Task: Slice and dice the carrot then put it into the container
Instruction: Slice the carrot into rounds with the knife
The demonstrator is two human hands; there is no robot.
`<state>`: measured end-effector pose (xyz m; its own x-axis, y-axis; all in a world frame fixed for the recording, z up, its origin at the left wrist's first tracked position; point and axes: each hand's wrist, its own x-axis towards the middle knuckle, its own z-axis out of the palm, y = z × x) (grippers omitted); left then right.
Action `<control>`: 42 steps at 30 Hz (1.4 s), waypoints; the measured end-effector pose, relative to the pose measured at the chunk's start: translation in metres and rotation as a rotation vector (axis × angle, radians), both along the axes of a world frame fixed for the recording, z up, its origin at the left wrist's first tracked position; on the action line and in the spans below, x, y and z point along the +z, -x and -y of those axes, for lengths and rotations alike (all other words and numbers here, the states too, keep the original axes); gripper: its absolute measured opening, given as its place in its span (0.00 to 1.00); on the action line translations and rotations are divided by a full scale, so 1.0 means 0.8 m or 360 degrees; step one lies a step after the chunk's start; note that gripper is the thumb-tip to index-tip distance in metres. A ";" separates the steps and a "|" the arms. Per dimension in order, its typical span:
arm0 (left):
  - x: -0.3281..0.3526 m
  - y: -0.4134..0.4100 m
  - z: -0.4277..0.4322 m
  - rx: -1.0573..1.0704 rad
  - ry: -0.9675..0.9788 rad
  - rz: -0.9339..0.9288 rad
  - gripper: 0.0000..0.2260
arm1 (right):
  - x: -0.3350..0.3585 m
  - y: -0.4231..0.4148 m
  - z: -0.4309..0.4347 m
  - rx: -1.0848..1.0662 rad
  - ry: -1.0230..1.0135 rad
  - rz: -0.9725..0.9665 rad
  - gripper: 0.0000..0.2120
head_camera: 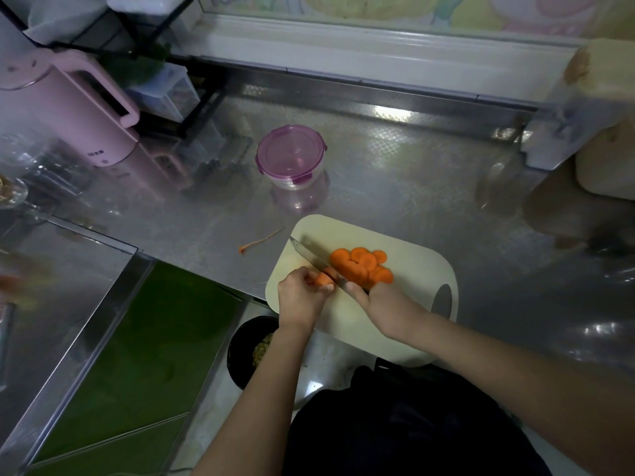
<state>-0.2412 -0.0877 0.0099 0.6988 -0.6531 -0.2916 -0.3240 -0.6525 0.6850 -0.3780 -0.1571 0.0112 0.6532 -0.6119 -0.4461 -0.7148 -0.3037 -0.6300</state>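
Gleaming under dim indoor light, a stainless-steel counter [395, 173] runs along a white window sill [343, 39] in a small kitchen, with green tiling showing below its near edge. A cream cutting board [419, 280] lies at the front of the counter. On it, the left hand [300, 297] curls around a short carrot stub [321, 279], its fingertips pinching the piece against the board. The right hand [385, 304] is wrapped tight around the handle of a knife [318, 261]. The handle is hidden by the grip, and one fingertip shows beside the heel of the blade. The blade slants across the board's left corner, its edge down at the stub's cut face.

Just right of the blade, a heap of round carrot slices [360, 266] overlaps near the board's middle. The container [291, 156], a round clear tub under a translucent purple clip-on lid, stands closed on the counter behind the board, well apart from the carrot. A thin orange carrot strip [261, 240] lies on the bare metal left of the board.

The counter has a fine embossed pattern and mirrors what stands on it. The board is smooth, with rounded corners and an oval handle hole. A matte pink kettle [79, 108] stands at far left, and a black bowl [251, 352] sits low beneath the left forearm.
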 end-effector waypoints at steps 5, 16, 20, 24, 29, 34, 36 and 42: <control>-0.006 -0.002 -0.001 -0.0008 0.0014 0.0007 0.07 | 0.006 -0.032 -0.001 -0.0064 0.0024 -0.0098 0.22; -0.009 -0.002 -0.002 -0.0006 0.0014 0.0029 0.08 | 0.010 -0.035 0.018 -0.0247 -0.0114 -0.0047 0.23; -0.010 0.000 -0.004 -0.0008 0.0062 0.0017 0.08 | 0.000 -0.031 0.017 -0.0323 -0.0101 0.0005 0.27; -0.009 0.003 -0.007 0.0026 0.0106 0.0021 0.09 | 0.006 -0.020 0.013 -0.0307 -0.0127 0.0132 0.28; -0.010 0.003 -0.006 0.0049 0.0083 0.0001 0.08 | 0.025 -0.004 0.006 -0.0267 -0.0130 0.0183 0.19; -0.013 0.003 -0.006 0.0052 0.0090 -0.0003 0.08 | 0.028 0.002 0.005 -0.0243 -0.0127 0.0207 0.21; -0.013 0.003 -0.007 0.0051 0.0096 -0.0004 0.08 | 0.025 0.001 0.005 -0.0248 -0.0138 0.0182 0.24; -0.011 0.004 -0.007 0.0053 0.0120 -0.0007 0.08 | 0.018 -0.004 0.003 -0.0231 -0.0119 0.0126 0.28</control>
